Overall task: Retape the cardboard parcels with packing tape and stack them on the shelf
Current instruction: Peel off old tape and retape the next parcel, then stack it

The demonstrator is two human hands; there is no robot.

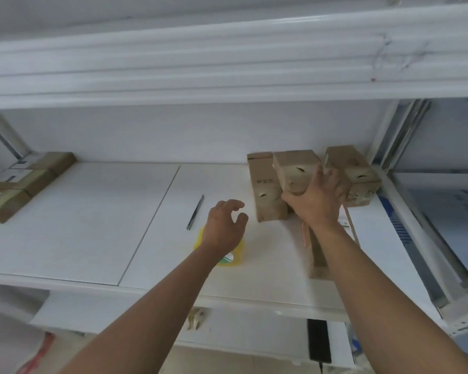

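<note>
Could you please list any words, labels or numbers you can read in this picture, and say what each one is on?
None can be read.
Left parcel: dark print on its side, too blurred.
Yellow tape roll: green and white label, too blurred.
White labels on the boxes at the far left: too small.

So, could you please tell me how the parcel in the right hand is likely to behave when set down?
The held parcel looks stiff: its cardboard faces stay flat under the right hand. Probably light, since one hand lifts it. Narrow and tall, it may tip against the neighbouring parcel.
</note>
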